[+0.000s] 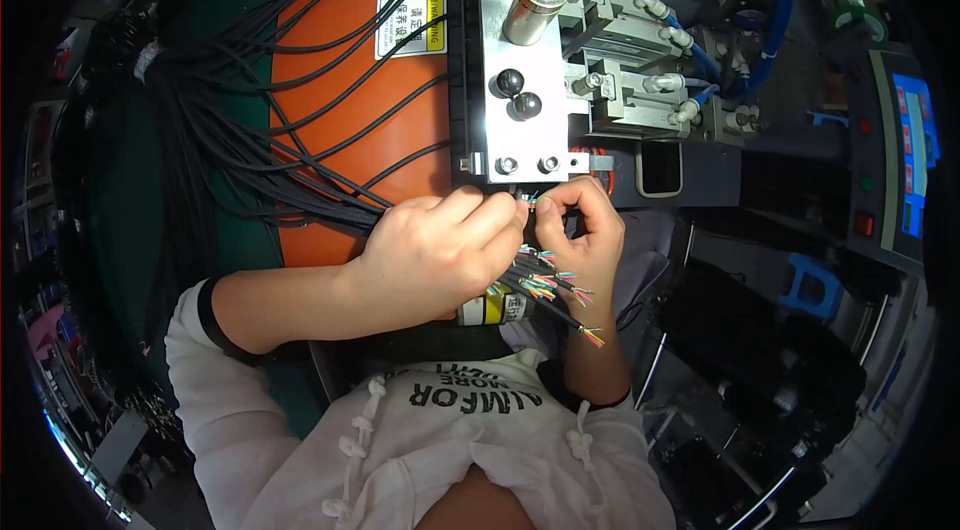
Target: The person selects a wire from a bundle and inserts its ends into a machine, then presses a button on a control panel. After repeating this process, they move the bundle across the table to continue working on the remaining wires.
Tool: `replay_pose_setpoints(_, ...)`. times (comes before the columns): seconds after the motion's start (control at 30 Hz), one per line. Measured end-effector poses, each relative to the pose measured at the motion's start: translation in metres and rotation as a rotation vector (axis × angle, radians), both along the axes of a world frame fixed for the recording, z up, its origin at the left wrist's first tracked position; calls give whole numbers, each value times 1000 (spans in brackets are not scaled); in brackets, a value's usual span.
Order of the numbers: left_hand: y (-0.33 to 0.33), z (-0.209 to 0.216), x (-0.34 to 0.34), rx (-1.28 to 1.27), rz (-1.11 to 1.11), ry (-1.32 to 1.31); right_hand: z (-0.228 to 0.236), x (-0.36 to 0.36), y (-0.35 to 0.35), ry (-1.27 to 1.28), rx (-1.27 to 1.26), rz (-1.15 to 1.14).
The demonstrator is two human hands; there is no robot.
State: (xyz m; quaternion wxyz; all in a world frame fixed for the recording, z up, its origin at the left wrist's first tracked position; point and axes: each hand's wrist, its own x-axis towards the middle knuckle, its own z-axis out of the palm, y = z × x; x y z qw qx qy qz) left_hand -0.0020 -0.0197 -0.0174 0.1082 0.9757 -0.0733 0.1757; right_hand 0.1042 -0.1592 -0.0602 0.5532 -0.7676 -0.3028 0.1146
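Observation:
Just below the front edge of a silver metal block [525,135], my two hands meet at a cable's end. My left hand [445,245] is closed, its thumb and fingertips pinching the cable, most of which its fingers hide. My right hand [585,230] is also closed, thumb and forefinger pressed together on thin coloured wires [532,200] at that end. Under and beside my left hand runs a bundle of black cables [325,198]. Several stripped ends with coloured wires [545,282] poke out between my hands and toward my right wrist.
An orange machine surface [345,120] carries a warning label [412,15]. Several cables lead into a black strip [461,60] beside the metal block. Pneumatic cylinders [640,100] with blue hoses stand behind right. A phone [660,168] lies right of the block; a control panel [900,155] stands far right.

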Motion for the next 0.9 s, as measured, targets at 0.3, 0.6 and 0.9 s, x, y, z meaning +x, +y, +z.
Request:
replay_pose_setpoints(0.3,2,4,0,-8,-12,12,-3,5,-1,82,29,27)
replay_pose_setpoints(0.6,1,5,-4,12,68,18,3,6,4,-403,67,34)
replay_pose_setpoints(0.9,1,3,-12,-21,95,24,-8,-1,-5,596,100,-28)
